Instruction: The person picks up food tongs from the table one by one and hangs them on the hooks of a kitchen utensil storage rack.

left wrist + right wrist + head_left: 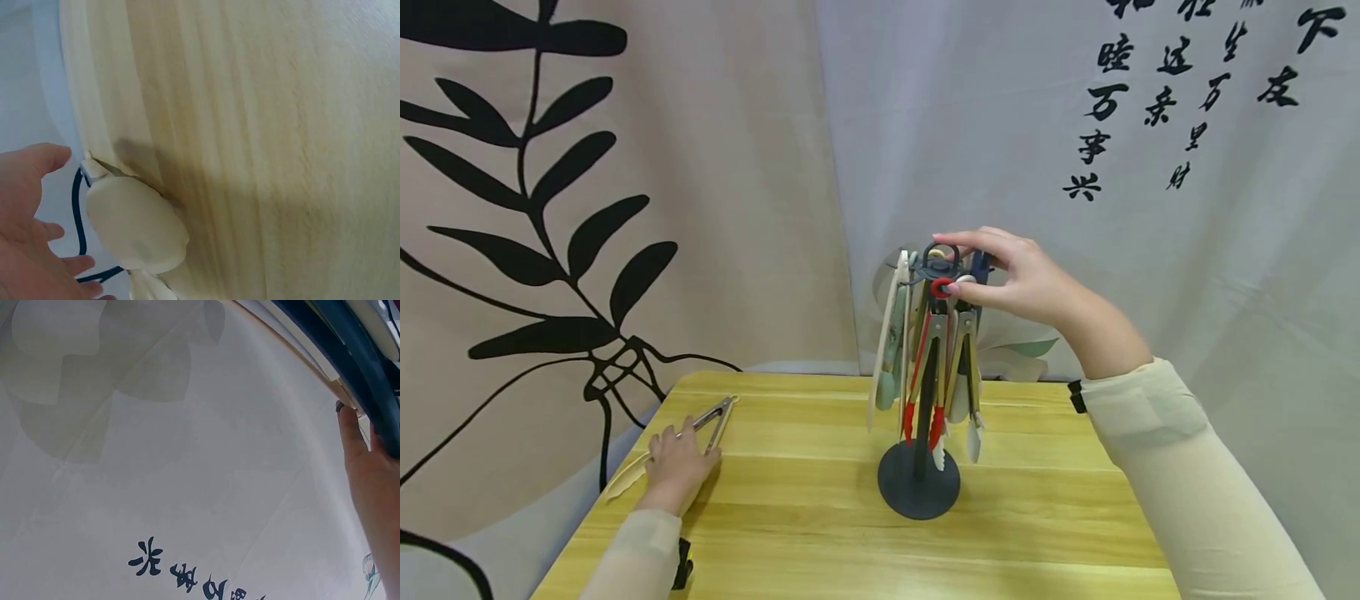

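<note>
At the table's left edge, a pair of tongs (715,412) with metal arms and cream tips lies flat. Over its middle is my left hand (674,468); the left wrist view shows its fingers (50,231) spread beside a rounded cream head (134,225) of the tongs. A dark round-based utensil stand (919,492) is upright on the table, hung with several tongs. My right hand (1018,279) holds its top from the right, thumb by the red ring of red-tipped tongs (937,421) and index finger at the black loop. Its other fingers are partly hidden behind the hanging tongs.
The wooden table (797,500) fills the lower middle. A fabric curtain (737,167) with black leaf prints and written characters hangs directly behind it. Around the stand, light and dark blue tongs (356,356) hang close together.
</note>
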{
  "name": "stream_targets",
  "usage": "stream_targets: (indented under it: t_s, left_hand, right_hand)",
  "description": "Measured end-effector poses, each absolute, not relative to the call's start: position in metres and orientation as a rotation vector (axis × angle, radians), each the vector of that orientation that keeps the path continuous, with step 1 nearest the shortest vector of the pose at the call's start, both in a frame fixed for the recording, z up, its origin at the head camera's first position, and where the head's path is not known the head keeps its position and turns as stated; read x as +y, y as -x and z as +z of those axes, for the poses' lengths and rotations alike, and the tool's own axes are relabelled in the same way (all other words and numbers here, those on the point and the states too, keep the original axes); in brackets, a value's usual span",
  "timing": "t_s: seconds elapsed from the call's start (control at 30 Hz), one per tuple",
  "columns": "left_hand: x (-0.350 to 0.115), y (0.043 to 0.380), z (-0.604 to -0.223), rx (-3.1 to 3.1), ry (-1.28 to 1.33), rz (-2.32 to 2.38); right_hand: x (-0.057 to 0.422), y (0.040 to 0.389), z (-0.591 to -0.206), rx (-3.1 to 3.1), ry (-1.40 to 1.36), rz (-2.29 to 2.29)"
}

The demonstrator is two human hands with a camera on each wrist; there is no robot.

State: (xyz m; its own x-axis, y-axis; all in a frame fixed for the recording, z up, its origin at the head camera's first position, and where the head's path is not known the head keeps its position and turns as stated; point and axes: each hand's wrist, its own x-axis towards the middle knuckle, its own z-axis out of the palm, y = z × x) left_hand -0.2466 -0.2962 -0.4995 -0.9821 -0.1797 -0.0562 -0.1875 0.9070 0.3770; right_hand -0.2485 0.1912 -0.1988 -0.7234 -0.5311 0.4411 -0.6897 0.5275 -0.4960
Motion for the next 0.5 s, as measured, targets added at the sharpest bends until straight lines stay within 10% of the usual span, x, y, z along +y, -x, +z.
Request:
stream_targets:
  t_s: [0.5]
  left_hand:
    - [-0.321, 0.252, -0.512, 2.992, 0.382, 0.469]
  right_hand:
    - [0.188, 0.245, -0.197, -2.541, -0.996, 0.956]
